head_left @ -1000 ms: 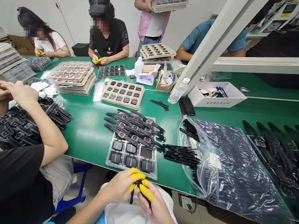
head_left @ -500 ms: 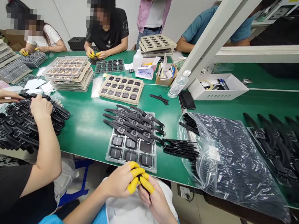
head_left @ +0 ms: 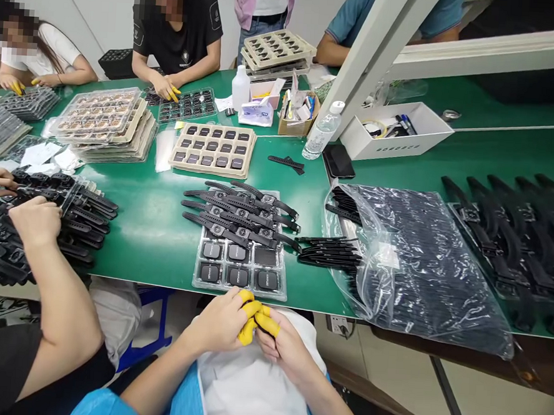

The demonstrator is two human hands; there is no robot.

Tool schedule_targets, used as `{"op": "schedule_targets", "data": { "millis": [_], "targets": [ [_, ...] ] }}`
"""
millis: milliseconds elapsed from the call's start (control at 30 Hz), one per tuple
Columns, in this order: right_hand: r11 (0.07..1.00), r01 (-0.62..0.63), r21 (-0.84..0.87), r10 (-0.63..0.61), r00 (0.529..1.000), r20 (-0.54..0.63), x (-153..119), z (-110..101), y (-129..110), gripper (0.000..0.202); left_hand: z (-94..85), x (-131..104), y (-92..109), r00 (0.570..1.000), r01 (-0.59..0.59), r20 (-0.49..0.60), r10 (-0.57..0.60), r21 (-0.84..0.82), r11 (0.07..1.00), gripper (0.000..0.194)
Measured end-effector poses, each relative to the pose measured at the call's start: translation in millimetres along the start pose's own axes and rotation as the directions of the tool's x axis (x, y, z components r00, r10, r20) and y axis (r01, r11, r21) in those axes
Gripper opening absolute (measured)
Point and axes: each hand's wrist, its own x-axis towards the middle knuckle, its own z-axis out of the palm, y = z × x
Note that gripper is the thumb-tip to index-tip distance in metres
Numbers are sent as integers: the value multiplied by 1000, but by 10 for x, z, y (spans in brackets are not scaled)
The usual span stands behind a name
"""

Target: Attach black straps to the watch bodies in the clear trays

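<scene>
Above my lap, my left hand (head_left: pixel 223 323) and my right hand (head_left: pixel 285 342) meet in a closed pinch. Yellow finger cots cover several fingertips. Pressed between them is a small black piece, almost wholly hidden; its exact kind does not show. Just beyond, on the table edge, lies a clear plastic tray (head_left: pixel 283 284). Square black watch bodies (head_left: pixel 238 276) sit in its near compartments, and one compartment at the right looks flat and dark. Strapped black watches (head_left: pixel 241 214) lie across its far half.
Black straps (head_left: pixel 330 251) stick out of a clear plastic bag (head_left: pixel 414 272) at right. A beige tray (head_left: pixel 212 147), bottle (head_left: pixel 323 130), phone (head_left: pixel 338 161) and white box (head_left: pixel 398 140) stand farther back. At left, a co-worker's arm (head_left: pixel 60 288) reaches over piled watches (head_left: pixel 84 214).
My view has shifted, so the table sits higher in the picture. Both my hands stay pinched together, and less of the black piece shows. The left neighbour's hand has moved left over the watches.
</scene>
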Motion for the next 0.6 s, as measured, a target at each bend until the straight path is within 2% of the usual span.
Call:
{"op": "schedule_targets", "data": {
  "millis": [267, 600],
  "targets": [
    [999, -37, 24, 37, 999, -9, -8, -25, 25, 52, 53, -35, -19, 1000, 16, 16, -14, -114, 993, 43],
    [992, -65, 105, 68, 997, -23, 5, -16, -20, 51, 58, -20, -1, 991, 34, 123, -44, 83, 996, 37]
  ]
}}
